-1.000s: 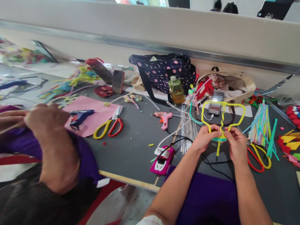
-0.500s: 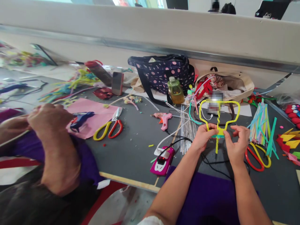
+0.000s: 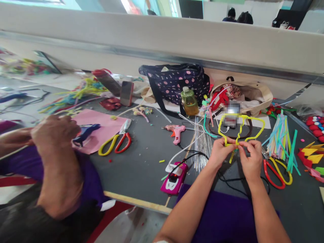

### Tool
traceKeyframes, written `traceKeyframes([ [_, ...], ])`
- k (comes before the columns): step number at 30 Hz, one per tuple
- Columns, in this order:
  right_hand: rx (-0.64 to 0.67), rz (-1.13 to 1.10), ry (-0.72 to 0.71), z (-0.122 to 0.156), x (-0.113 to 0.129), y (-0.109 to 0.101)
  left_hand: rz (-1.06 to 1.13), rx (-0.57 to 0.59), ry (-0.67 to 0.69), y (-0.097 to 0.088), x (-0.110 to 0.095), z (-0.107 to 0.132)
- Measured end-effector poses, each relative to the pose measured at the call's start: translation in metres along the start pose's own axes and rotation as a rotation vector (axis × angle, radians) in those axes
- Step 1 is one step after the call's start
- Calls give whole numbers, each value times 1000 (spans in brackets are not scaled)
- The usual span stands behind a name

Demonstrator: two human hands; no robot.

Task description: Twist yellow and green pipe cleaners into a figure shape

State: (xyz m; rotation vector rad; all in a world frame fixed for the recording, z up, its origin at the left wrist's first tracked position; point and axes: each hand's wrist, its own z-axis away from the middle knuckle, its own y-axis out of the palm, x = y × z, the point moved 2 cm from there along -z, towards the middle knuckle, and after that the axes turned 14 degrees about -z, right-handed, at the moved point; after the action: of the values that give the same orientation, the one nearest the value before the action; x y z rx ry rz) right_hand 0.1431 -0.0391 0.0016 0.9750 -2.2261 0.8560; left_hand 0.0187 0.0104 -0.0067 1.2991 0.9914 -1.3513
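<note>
Over the dark grey table I hold a yellow pipe-cleaner frame (image 3: 260, 129), bent into two open loops with a twisted stem down the middle. My left hand (image 3: 222, 152) pinches its base from the left, fingers closed. My right hand (image 3: 250, 156) grips the same base from the right, thumb and fingertips nearly meeting those of my left. A bit of teal shows under the fingertips, mostly hidden. Beyond the frame lies a small blurred-out device with a white cable. Scissors with red and yellow handles (image 3: 274, 179) rest just right of my right hand.
A bundle of pastel pipe cleaners (image 3: 280, 136) lies to the right, silver stems (image 3: 201, 148) to the left. Nearby are a pink glue gun (image 3: 178, 132), a magenta power strip (image 3: 174, 180) with black cords, and a bottle (image 3: 189, 103). A co-worker's hands (image 3: 54, 133) work at far left.
The yellow frame has tilted and turned, its loops now leaning right. My right hand's fingers have closed in on the base, closer to my left hand.
</note>
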Motion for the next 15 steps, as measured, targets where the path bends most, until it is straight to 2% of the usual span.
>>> traceKeyframes([
  [5, 9, -24, -6, 1, 1, 1, 12, -3, -12, 0, 1, 0],
  [12, 74, -19, -85, 0, 2, 0, 48, 20, -70, 0, 1, 0],
  [15, 74, -85, -31, -1, 0, -1, 63, 24, -96, 0, 0, 1],
])
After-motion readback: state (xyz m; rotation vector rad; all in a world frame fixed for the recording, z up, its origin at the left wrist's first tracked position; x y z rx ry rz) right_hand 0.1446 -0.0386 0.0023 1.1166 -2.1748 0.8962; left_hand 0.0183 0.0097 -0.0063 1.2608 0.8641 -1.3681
